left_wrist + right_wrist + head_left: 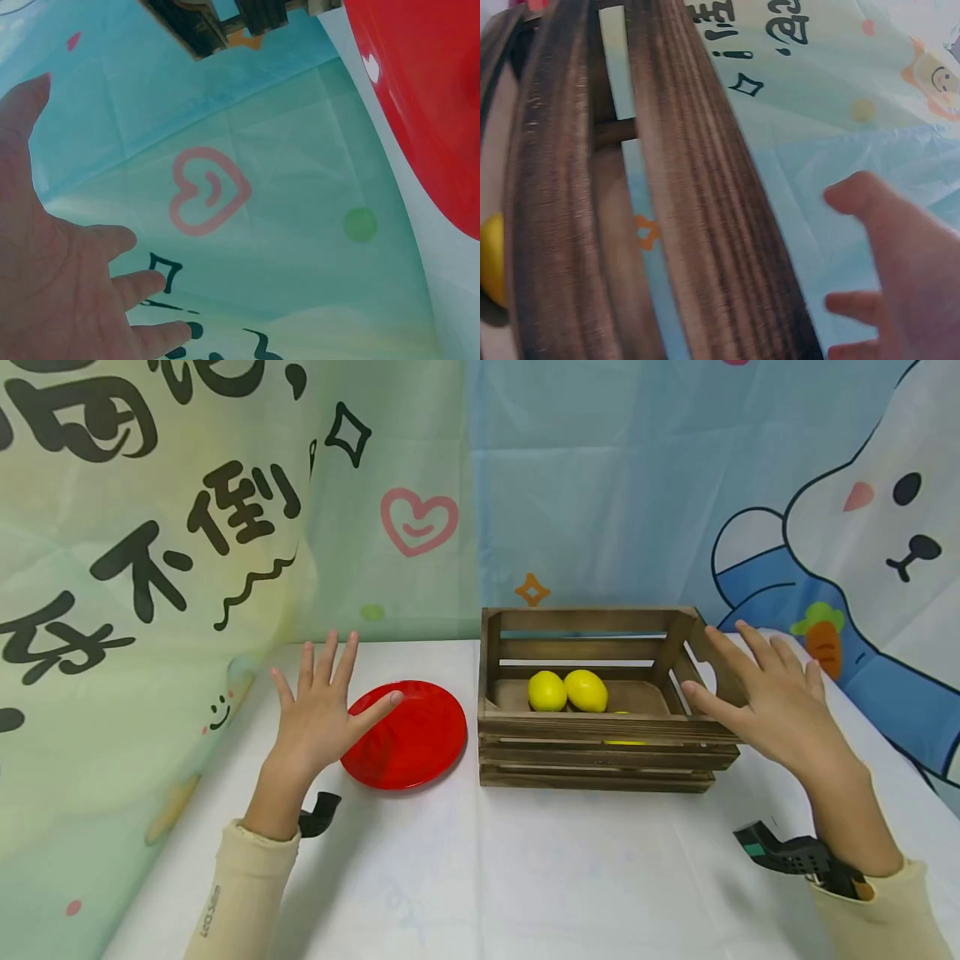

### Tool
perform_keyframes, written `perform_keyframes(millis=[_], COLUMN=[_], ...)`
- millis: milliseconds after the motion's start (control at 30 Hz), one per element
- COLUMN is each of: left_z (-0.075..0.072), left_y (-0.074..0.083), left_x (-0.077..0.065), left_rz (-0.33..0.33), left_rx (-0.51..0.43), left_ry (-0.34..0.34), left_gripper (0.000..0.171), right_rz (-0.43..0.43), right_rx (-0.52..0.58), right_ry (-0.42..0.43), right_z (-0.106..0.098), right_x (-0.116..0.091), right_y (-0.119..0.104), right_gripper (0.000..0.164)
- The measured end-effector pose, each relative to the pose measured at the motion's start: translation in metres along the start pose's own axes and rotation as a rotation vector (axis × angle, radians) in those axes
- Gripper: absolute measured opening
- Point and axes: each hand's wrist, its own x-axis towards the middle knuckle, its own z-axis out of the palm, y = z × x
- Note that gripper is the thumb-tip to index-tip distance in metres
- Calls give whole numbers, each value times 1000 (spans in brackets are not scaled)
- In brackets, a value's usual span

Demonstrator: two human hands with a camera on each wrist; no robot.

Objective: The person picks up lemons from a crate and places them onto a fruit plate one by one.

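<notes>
My left hand (315,722) is spread with straight fingers above the left side of a red plate (420,735); nothing is in it. The right hand (780,714), fingers spread and holding nothing, hovers by the right end of a slatted wooden crate (600,727). Two yellow lemons (566,691) lie inside the crate, and more yellow shows through its front slats. In the left wrist view the left palm (60,277) faces the camera, with the plate's edge (427,112) at the upper right. The right wrist view has the right thumb (862,199) beside the crate slats (697,180).
A white cloth (420,868) covers the table. Behind it hangs a printed backdrop (600,485) with a cartoon bear, a heart and large characters; it also runs down the left side. A dark wrist strap (795,852) sits at the right cuff.
</notes>
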Motion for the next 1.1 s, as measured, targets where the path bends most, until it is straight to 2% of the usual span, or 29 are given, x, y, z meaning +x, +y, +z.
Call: perform_keyframes(millis=[200,367,633,900,1100], left_z=[3,7,15,24,28], left_y=[3,5,8,14,18], left_x=[2,4,6,5,6], left_rz=[7,29,74,148,209], left_rx=[-1,-19,-67,-142,-190], left_ry=[-9,11,27,37,49], left_gripper=[92,92,91,87,83], right_rz=[-58,-37,-52,-9,-79], right_rx=[54,123,369,522,675], right_ry=[86,123,281,340,424], right_z=[1,6,25,45,56], right_x=[-9,-16,-27,-39,-42], right_y=[6,12,21,29,31], right_gripper=[78,75,66,74,61])
